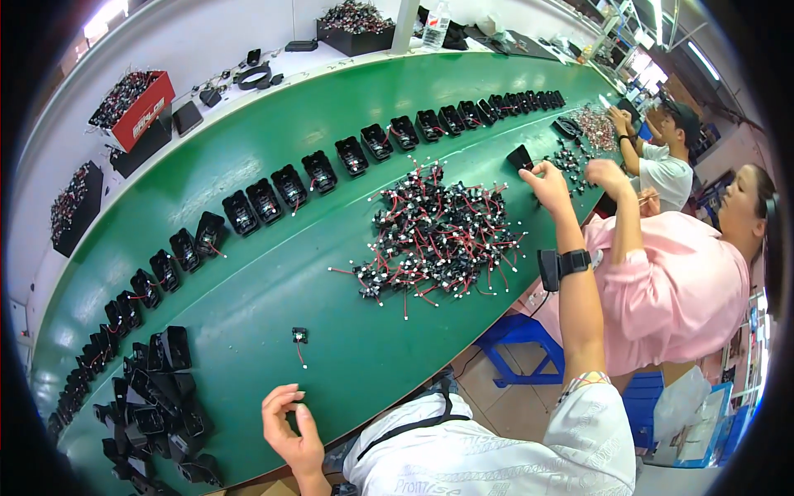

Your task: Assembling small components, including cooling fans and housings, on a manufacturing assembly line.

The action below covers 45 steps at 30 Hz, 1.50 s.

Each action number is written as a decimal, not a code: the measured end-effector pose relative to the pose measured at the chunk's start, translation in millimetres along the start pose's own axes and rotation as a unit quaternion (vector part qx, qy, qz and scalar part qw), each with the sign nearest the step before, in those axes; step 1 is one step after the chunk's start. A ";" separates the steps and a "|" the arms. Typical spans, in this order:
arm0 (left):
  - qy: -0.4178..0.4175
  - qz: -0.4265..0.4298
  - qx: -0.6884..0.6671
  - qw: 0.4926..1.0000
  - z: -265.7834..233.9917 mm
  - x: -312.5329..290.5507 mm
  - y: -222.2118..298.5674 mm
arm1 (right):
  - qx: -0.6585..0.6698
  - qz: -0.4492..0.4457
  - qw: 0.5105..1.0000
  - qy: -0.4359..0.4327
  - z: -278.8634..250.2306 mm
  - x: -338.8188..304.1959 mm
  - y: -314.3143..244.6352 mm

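At the table's near edge, my left hand (291,426) is open, its fingers curved and the thumb apart, with nothing visible between them. Just beyond it lies one small black part (299,335) with a short red wire and white connector. Reaching far to the right, my right hand (544,183) pinches a black plastic housing (519,157) over the table. Between my two hands spreads a big heap of small black wired parts (442,231). A wrist device (564,266) on a black strap sits on my right forearm.
A curved row of open black housings (318,171) runs along the green table (248,310). More black housings (153,405) pile up at the left. A co-worker in pink (662,289) sits close to my right arm, beside a blue stool (521,351). Bins of parts (132,107) line the back shelf.
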<state>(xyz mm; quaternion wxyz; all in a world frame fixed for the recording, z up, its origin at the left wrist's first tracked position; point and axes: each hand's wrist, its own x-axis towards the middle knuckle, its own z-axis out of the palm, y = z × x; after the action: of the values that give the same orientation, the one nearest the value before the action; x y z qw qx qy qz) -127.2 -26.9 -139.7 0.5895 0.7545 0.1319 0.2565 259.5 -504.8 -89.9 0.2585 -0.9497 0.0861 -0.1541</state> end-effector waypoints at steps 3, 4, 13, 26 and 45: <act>0.011 0.007 0.038 0.999 -21.5 2.6 -2.3 | 0.024 -0.022 0.998 0.046 0.3 -29.5 -12.4; 0.021 0.024 0.066 0.997 -29.6 4.4 -3.7 | 0.028 -0.116 0.986 0.115 4.0 -41.3 -9.1; 0.176 0.105 0.406 0.891 -89.3 62.7 15.4 | 0.232 -0.257 0.913 -0.217 1.6 -227.8 -185.8; 0.126 0.054 0.507 0.851 -85.8 73.4 -7.9 | 0.193 -0.463 0.819 -0.279 104.3 -302.2 -276.8; 0.102 -0.009 0.527 0.844 -99.3 49.3 13.1 | 0.284 -0.348 0.849 -0.279 82.9 -308.9 -225.7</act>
<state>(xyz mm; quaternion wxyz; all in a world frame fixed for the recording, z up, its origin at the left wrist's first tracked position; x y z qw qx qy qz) -141.3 75.8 -98.5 0.0887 0.9200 0.3129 0.2187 16.8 -199.0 -117.6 0.4598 -0.8056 -0.3730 0.0202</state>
